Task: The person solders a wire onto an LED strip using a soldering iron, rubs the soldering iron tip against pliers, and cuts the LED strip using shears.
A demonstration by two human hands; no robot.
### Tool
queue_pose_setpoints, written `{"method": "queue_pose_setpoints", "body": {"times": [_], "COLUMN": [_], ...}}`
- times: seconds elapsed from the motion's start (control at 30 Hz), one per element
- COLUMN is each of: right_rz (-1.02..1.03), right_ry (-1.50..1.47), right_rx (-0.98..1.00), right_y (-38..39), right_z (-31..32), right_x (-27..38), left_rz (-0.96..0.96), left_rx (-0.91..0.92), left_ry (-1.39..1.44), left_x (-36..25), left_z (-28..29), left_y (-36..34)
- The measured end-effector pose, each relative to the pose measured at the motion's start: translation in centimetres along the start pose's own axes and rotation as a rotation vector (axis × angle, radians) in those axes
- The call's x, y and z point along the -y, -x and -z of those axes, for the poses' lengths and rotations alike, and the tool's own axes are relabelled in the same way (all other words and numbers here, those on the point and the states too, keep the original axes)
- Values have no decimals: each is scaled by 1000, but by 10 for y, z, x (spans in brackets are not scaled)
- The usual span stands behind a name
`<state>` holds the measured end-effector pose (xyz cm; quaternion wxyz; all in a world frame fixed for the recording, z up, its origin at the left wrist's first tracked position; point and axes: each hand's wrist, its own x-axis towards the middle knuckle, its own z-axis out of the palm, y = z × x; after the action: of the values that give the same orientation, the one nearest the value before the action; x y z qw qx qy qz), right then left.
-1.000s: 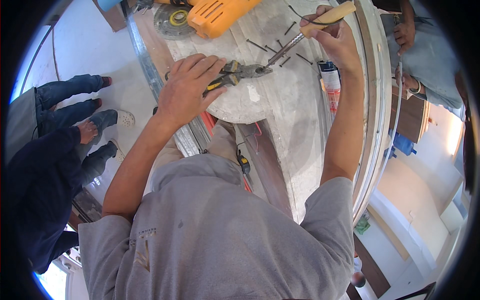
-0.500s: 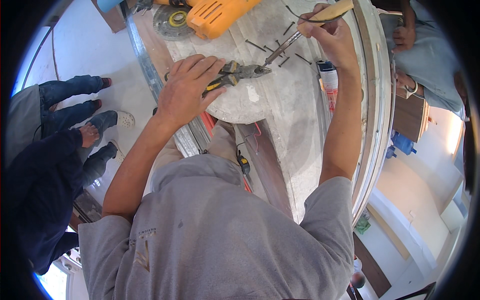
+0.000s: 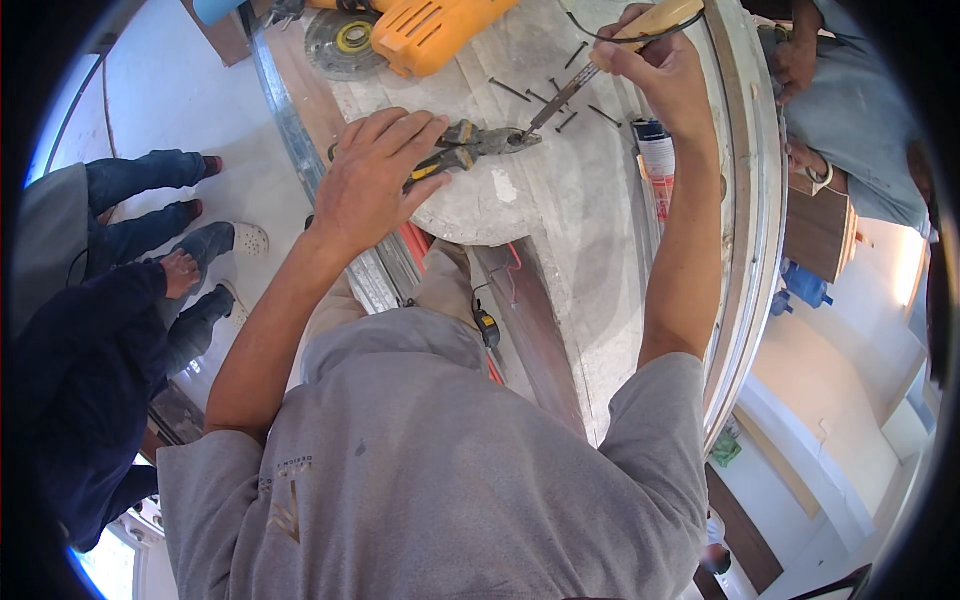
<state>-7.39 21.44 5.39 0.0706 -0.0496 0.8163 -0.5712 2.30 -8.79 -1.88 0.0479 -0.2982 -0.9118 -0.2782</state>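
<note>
My left hand (image 3: pixel 385 180) is wrapped over the black-and-yellow handles of a pair of pliers (image 3: pixel 505 142), pressing them against the worn pale board (image 3: pixel 590 265). The jaws point right. In my right hand (image 3: pixel 672 85), at the upper right, is a soldering iron (image 3: pixel 570 92) with a wooden handle, a perforated metal shaft and a thin black cord. It slants down to the left, and its dark tip meets the plier jaws. Whether the jaws grip anything small there, I cannot make out. Several dark screws (image 3: pixel 510 90) lie around the shaft.
An orange power tool (image 3: pixel 430 35) with a cutting disc (image 3: pixel 345 45) lies at the far left of the board. A can (image 3: pixel 656 165) stands beside my right forearm. People (image 3: pixel 95 330) stand at the left; another person (image 3: pixel 850 120) is at the right. A tape measure (image 3: pixel 486 327) hangs at my waist.
The soldering iron and my right hand have shifted very slightly to the left. My left hand and the pliers have stayed in place.
</note>
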Motion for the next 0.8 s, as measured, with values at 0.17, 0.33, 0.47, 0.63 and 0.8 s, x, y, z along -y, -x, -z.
{"method": "queue_pose_setpoints", "body": {"times": [0.17, 0.33, 0.47, 0.63, 0.8], "right_rz": [55, 51, 91, 109, 135], "right_ry": [-136, -70, -65, -6, -25], "right_rx": [21, -9, 40, -76, -11], "right_y": [-3, -3, -3, 0, 2], "right_z": [2, 2, 4, -5, -10], "right_x": [-1, -4, -9, -9, -6], "left_rz": [5, 7, 0, 7, 0], "left_rx": [8, 13, 26, 39, 35], "left_ry": [-7, -18, -19, -21, -24], "left_x": [-1, -1, -2, -3, -4], "left_z": [1, 0, 2, 4, 5], "left_y": [0, -1, -2, -2, -2]}}
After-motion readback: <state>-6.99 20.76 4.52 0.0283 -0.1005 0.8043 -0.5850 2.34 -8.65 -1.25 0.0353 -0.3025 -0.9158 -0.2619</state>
